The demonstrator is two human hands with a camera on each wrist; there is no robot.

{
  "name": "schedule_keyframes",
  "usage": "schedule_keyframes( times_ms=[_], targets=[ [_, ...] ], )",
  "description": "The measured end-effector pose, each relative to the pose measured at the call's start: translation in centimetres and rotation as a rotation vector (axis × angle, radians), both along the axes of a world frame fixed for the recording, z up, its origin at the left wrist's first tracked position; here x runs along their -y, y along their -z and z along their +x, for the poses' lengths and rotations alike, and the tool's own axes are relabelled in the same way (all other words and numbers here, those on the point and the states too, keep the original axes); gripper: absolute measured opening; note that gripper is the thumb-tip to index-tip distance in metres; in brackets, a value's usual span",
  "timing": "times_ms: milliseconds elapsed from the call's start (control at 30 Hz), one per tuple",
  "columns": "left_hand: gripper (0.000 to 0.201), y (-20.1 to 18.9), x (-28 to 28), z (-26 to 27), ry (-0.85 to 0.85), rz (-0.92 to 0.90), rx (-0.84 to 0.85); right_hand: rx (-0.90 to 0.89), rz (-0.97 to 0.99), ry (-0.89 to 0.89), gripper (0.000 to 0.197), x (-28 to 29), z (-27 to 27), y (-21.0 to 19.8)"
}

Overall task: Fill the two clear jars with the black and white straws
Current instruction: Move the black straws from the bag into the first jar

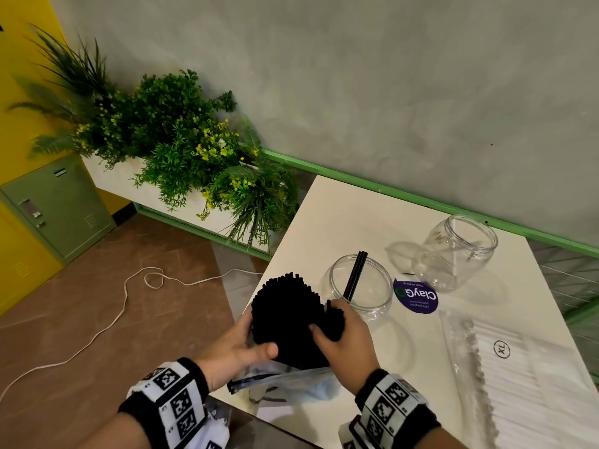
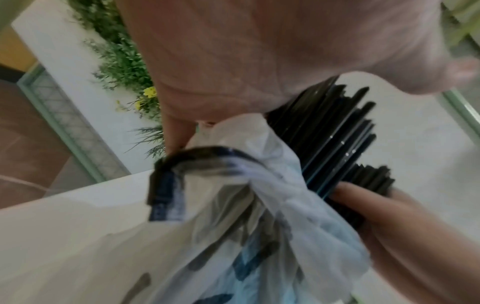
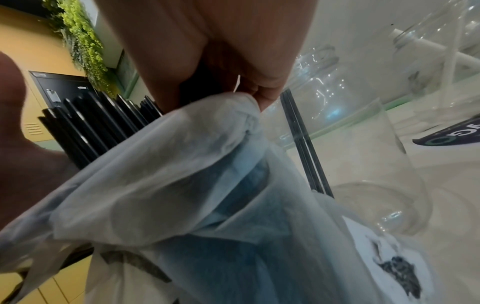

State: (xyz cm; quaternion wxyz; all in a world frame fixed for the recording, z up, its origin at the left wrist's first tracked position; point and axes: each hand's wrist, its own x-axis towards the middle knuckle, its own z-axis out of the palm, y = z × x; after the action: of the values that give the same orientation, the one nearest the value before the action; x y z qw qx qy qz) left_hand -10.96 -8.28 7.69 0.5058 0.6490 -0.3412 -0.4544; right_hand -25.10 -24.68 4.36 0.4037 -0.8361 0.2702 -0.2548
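Observation:
A thick bundle of black straws (image 1: 285, 312) stands in a thin plastic bag (image 1: 291, 382) at the table's near left corner. My left hand (image 1: 241, 346) grips the bundle from the left, thumb across its front. My right hand (image 1: 343, 335) pinches a smaller clump of black straws (image 1: 334, 319) at the bundle's right side. Just beyond stands a clear jar (image 1: 359, 286) with two black straws (image 1: 355, 275) leaning in it. A second clear jar (image 1: 457, 251) stands farther right, with white straws inside. In the wrist views the black straws (image 2: 335, 139) (image 3: 85, 125) rise out of the bag (image 2: 246, 216) (image 3: 182, 174).
A bagged pack of white straws (image 1: 525, 377) marked XL lies on the white table (image 1: 405, 367) at the right. A round purple sticker (image 1: 416, 296) lies between the jars. Plants in a white planter (image 1: 181, 150) and a white cable (image 1: 123, 303) on the floor are to the left.

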Motion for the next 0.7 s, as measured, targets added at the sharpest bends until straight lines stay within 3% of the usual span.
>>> schedule_keyframes(
  times_ms=[100,167,300,433,700],
  targets=[
    [0.119,2.2,0.1,-0.3,0.014,0.001,0.110,-0.018,-0.017,0.025,0.025,-0.3,0.1,-0.2],
    [0.123,3.6,0.3,-0.6,-0.095,0.024,0.205,-0.021,-0.009,0.003,0.019,-0.5,0.2,-0.5],
    [0.096,5.0,1.1,-0.3,-0.241,0.030,0.268,-0.018,0.099,-0.112,0.029,-1.1,0.3,-1.2],
    [0.094,5.6,1.4,0.1,-0.230,0.026,0.278,0.042,0.221,-0.094,0.034,-0.8,0.4,-2.7],
    [0.103,5.6,1.5,0.7,-0.136,0.022,0.261,0.376,0.437,0.002,0.016,1.0,1.3,-8.6]
  ],
)
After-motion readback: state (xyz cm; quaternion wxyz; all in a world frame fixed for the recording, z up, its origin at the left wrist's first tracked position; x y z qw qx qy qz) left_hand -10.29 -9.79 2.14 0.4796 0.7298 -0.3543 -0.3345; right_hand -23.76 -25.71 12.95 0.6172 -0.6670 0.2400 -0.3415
